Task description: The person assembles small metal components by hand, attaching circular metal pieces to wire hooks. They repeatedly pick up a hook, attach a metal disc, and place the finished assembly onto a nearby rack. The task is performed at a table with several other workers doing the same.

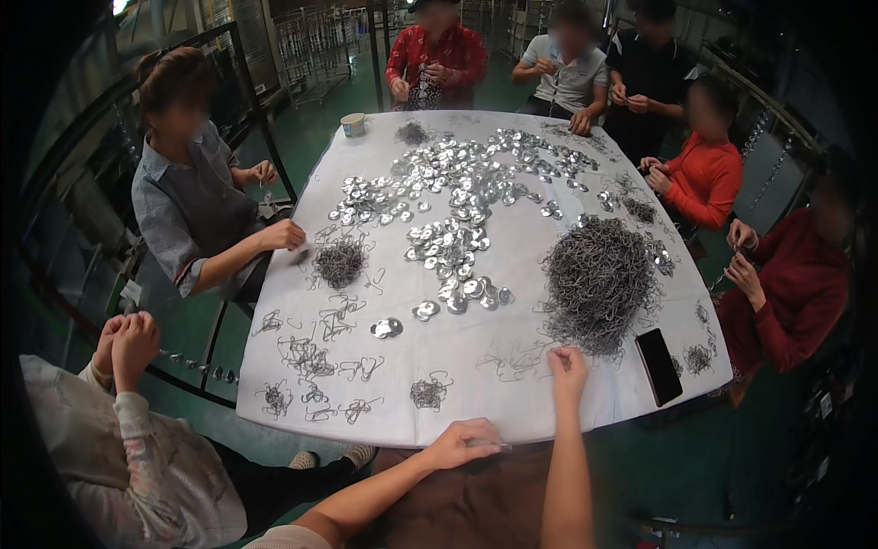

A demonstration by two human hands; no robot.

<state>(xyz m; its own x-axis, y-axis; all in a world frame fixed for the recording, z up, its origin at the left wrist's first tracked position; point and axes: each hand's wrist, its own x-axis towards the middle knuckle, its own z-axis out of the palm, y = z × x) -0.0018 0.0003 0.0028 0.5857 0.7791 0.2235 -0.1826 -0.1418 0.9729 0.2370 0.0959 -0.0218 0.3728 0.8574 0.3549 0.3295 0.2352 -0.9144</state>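
My left hand (465, 446) is at the near edge of the table, its fingers closed together. A small pale glint shows at its fingertips, too small to name. Further right, my right hand (568, 363) reaches over the tabletop with thumb and fingers pinched; whatever they hold is hidden. Beside it lies a thin scatter of bent wire hooks (512, 359). Just beyond rises a big heap of grey wire hooks (599, 279). Shiny round metal discs (448, 242) spread across the middle of the table, with a few (386, 328) lying nearer to me.
A white-covered table (366, 403) bears smaller hook piles (338, 263), (428, 393). A black phone (658, 368) lies at right, a small tub (353, 125) at the far left corner. Several people (197, 197) work around the edges; one person's hands (128, 343) are close on my left.
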